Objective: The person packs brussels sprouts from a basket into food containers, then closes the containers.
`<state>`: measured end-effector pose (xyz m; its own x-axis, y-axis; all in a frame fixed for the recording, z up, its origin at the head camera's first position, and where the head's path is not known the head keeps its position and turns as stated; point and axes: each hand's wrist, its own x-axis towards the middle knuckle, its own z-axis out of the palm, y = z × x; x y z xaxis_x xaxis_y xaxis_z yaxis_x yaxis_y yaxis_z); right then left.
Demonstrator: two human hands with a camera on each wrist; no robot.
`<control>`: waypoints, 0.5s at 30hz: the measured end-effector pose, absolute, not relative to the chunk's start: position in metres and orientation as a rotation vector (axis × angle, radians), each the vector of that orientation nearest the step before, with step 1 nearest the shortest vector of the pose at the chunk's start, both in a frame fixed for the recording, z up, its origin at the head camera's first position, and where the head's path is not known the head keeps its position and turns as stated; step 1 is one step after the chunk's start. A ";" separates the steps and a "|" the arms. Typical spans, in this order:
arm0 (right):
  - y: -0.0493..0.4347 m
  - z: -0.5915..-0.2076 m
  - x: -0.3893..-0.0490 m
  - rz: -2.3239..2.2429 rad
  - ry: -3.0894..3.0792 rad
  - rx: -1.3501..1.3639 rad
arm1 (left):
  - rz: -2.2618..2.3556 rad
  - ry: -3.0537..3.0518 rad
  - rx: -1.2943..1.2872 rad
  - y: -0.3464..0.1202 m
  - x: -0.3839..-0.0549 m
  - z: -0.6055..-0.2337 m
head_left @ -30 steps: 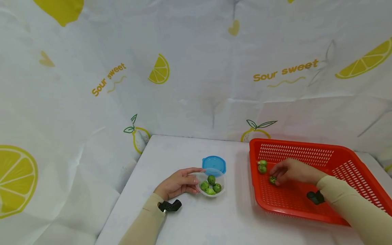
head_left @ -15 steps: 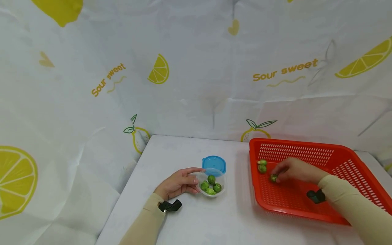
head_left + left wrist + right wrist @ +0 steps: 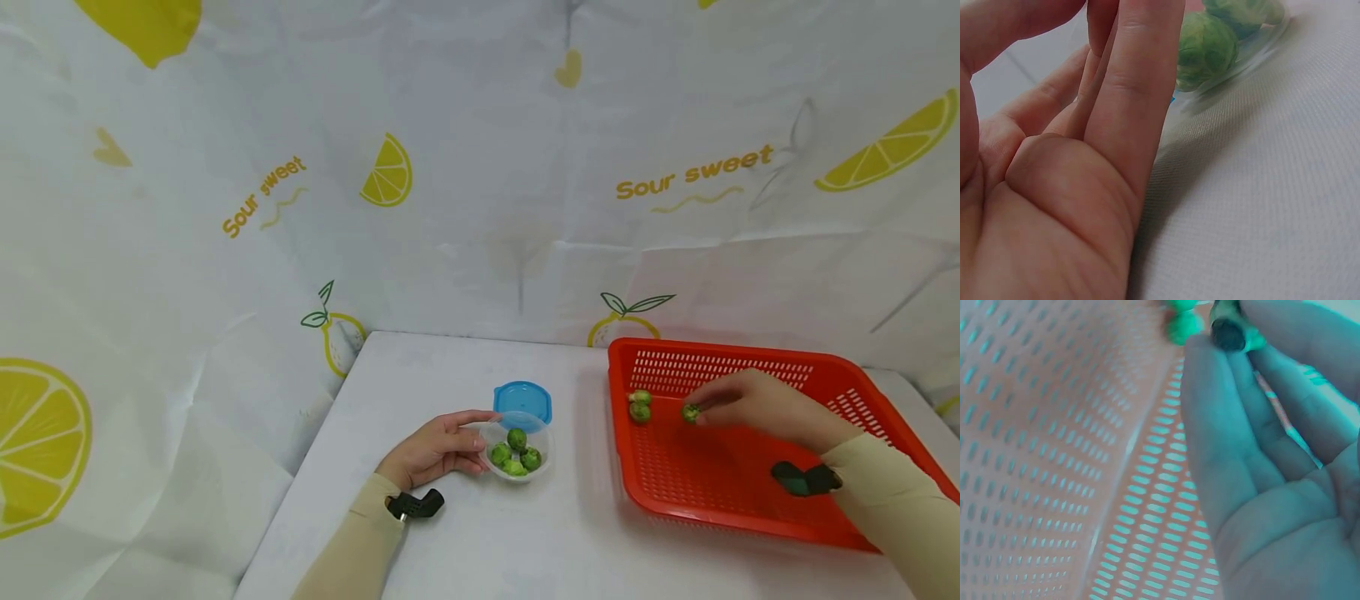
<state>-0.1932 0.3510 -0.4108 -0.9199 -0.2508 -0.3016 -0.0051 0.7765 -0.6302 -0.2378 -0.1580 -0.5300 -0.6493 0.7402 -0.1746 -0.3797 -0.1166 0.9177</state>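
Note:
My left hand (image 3: pixel 435 450) holds a clear round plastic bowl (image 3: pixel 543 446) by its left side, thumb and index finger at the rim. Several green Brussels sprouts (image 3: pixel 501 454) lie in the bowl; some also show through its wall in the left wrist view. Over the red basket (image 3: pixel 735 521), my right hand (image 3: pixel 761 408) pinches one Brussels sprout (image 3: pixel 690 412) between thumb and fingertips. The right wrist view has the cut end of this sprout (image 3: pixel 1230 332) facing the camera. Other Brussels sprouts (image 3: pixel 640 407) sit by the basket's left wall.
Behind the bowl lies a blue lid (image 3: pixel 522 400), partly overlapped by the bowl in the head view. The slotted basket takes up the right of the white table (image 3: pixel 480 542). A lemon-print sheet (image 3: pixel 487 208) hangs behind and at the left.
My right hand has lifted the pinched sprout from the basket floor and moved it up and slightly right in the head view. The left hand and bowl have stayed put.

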 end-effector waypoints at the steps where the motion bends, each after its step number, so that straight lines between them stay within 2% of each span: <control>1: 0.352 -0.408 -0.191 -0.942 2.590 -0.176 | 1.856 1.382 0.423 -0.158 -0.238 -0.530; 15: 0.359 -0.400 -0.176 -0.988 2.573 -0.068 | 1.861 1.380 0.422 -0.157 -0.238 -0.532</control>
